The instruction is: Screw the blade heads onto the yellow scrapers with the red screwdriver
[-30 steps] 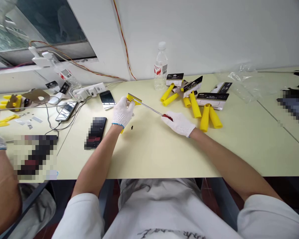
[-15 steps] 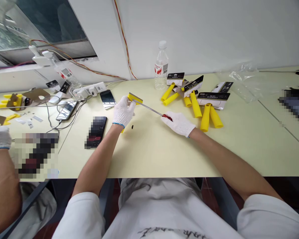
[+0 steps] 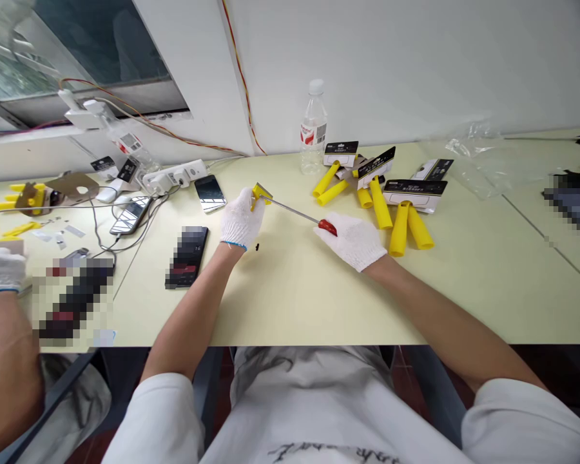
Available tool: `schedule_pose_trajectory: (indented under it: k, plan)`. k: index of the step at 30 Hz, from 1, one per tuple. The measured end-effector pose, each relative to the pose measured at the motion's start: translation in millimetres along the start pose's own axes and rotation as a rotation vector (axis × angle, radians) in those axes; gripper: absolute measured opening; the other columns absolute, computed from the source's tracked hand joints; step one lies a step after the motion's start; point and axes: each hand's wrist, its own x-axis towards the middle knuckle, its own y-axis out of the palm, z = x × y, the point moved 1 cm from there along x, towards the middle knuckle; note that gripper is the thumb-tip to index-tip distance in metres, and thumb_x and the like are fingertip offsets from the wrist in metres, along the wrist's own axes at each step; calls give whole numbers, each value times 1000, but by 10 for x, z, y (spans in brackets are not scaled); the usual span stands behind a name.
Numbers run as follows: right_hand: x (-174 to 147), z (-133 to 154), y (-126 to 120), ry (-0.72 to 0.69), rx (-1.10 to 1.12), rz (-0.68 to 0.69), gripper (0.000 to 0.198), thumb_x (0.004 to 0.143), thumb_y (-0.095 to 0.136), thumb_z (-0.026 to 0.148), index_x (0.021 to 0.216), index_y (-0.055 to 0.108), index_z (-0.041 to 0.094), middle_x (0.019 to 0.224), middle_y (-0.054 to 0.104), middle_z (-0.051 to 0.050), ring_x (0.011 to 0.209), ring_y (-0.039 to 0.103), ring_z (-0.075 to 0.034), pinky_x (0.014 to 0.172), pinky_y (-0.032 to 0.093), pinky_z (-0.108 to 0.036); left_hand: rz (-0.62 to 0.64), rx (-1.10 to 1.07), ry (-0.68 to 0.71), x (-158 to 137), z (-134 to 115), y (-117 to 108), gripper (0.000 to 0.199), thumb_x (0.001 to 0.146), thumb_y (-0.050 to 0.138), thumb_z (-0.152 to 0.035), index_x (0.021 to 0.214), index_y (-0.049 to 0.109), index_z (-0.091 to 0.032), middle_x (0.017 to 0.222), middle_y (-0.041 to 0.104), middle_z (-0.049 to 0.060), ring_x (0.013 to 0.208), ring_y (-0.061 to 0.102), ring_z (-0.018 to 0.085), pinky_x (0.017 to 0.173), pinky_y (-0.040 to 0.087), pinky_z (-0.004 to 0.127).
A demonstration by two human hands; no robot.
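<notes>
Scraper (image 3: 262,193) is pinched in the left hand (image 3: 243,218), above the table (image 3: 309,309); the right hand (image 3: 352,238) grips the screwdriver (image 3: 327,227), whose far end reaches it. A loose pinch could let the scraper twist, and a slanted push could send the tip slipping toward the left hand.
</notes>
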Motion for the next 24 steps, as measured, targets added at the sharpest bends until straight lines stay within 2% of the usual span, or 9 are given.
schedule_pose_trajectory:
  k: [3,5,9,12,14,16,18,21,24]
  plan:
    - [-13,7,-23,63,-28,58,23,106,76,43,98,68,24,94,80,-10,87,71,-28,71,35,-34,-9,15,11,-3,-15,3,15,116,62,-28,107,55,-18,108,75,10,108,69,23,99,48,32]
    - [-1,26,-56,62,60,83,21,104,76,41,97,67,23,96,81,-11,87,71,-27,76,41,-34,-6,5,22,-4,-18,1,13,116,61,-28,110,57,-17,111,76,10,110,69,24,101,47,33]
    - [37,26,-99,122,233,157,34,102,74,48,80,64,24,77,74,-5,73,64,-22,73,43,-34,3,-14,42,-8,-14,-9,12,116,61,-29,111,59,-18,110,76,11,112,70,26,104,47,35]
    - [50,-5,-104,259,445,334,52,103,70,64,72,63,23,67,66,-3,59,55,-17,61,40,-33,1,-15,54,-5,-4,-2,12,114,62,-29,109,59,-19,105,76,10,110,69,26,103,48,36]
    - [51,-17,-113,376,629,450,56,101,71,73,78,68,22,65,64,-1,50,45,-14,52,34,-30,-13,-20,69,2,5,11,12,112,63,-29,106,59,-20,104,76,10,107,70,26,101,49,36]
    - [53,-14,-134,476,761,529,55,100,72,75,89,71,21,64,60,1,46,36,-11,47,25,-29,-28,-23,83,12,14,28,12,109,64,-29,102,59,-22,103,76,9,104,70,26,97,50,36]
    - [52,-2,-155,526,801,580,48,100,76,70,95,69,22,63,56,4,45,31,-10,46,21,-28,-36,-11,84,20,25,42,13,107,64,-30,99,58,-23,102,76,8,101,71,27,92,50,34]
    - [48,3,-156,499,707,538,40,93,88,53,95,59,26,61,54,7,48,37,-11,49,27,-27,-45,9,69,26,39,53,13,105,65,-31,97,57,-25,96,74,8,102,72,29,87,50,33]
    - [44,-12,-109,318,450,292,32,89,87,42,88,59,26,70,65,2,63,55,-17,62,42,-30,-59,4,53,24,47,50,13,105,65,-31,97,57,-25,91,71,8,104,72,30,87,50,33]
